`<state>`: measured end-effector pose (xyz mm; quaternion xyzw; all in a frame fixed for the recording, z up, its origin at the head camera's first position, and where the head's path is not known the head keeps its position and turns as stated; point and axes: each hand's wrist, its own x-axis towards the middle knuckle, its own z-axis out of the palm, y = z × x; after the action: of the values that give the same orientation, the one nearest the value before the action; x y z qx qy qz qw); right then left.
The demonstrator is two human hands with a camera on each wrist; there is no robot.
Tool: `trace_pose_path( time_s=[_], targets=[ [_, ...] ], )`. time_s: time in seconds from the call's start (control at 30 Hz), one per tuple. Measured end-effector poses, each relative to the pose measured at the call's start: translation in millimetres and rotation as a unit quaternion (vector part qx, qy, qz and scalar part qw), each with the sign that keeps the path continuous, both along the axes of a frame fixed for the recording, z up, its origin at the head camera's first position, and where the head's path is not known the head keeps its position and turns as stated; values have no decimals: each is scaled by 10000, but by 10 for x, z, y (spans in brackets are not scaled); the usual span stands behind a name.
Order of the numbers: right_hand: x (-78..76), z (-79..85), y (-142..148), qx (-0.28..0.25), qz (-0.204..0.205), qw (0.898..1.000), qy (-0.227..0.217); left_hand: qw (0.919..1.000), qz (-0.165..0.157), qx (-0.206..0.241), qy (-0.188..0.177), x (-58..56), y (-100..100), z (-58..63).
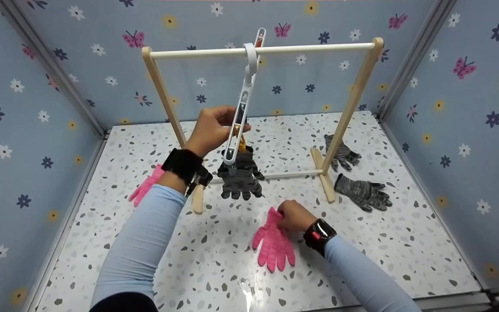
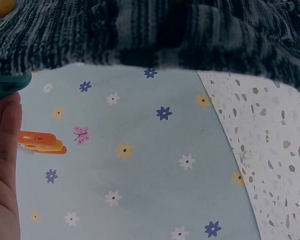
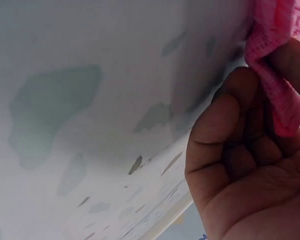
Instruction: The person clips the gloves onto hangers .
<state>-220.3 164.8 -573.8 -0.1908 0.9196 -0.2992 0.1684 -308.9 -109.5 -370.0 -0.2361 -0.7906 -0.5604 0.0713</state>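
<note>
A white clip hanger (image 1: 245, 93) hangs by its hook from the rod. Two grey knitted gloves (image 1: 241, 182) dangle from its clips, one partly behind the other. My left hand (image 1: 212, 130) grips the hanger at its middle, thumb and fingers about the bar. In the left wrist view, those fingers lie against a green clip (image 2: 12, 86) below a dark knitted cuff (image 2: 140, 35). My right hand (image 1: 296, 216) pinches the cuff of a pink glove (image 1: 273, 242) spread on the floor panel, fingers pointing toward me. The right wrist view shows the pink cuff (image 3: 277, 75) folded between thumb and fingers.
A wooden rack with a white rod (image 1: 314, 47) stands across the middle. Two more grey gloves (image 1: 364, 193) lie by its right foot (image 1: 324, 175). Another pink glove (image 1: 146, 186) lies at left, partly behind my left arm. Flower-patterned walls (image 1: 461, 130) enclose the speckled surface (image 1: 206, 268).
</note>
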Motion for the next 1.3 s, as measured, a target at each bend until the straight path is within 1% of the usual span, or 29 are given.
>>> trace_pose_path(
  time_s=[0.1,0.17,0.37,0.6,0.77,0.87,0.97,1.17,1.3],
  targets=[
    [6,12,9,-83,71,9999,30,10000,-3,-16,5,-2,6,14],
    [10,24,15,-168,42,9999,8,10000,-9,-50,20,-3,12,23],
    [13,26,29,-306,-62,9993,-195,10000,-9,-82,26,-4,14,40],
    [11,-27,52,-320,24,9994,162,9996,-4,-253,131,-8,9,38],
    [25,-26,69,-430,-122,9990,83,9998,-21,-178,67,-1,16,45],
    [32,-4,88,-485,-265,9985,7,9999,-42,-152,44,8,19,48],
    [29,33,115,-508,-362,9980,23,9999,-42,-151,40,14,17,44],
    [-15,103,174,-531,-412,9977,133,9999,-9,-160,52,20,7,33],
    [-44,167,205,-547,-378,9973,312,9998,20,-168,76,17,-1,32]
  ],
)
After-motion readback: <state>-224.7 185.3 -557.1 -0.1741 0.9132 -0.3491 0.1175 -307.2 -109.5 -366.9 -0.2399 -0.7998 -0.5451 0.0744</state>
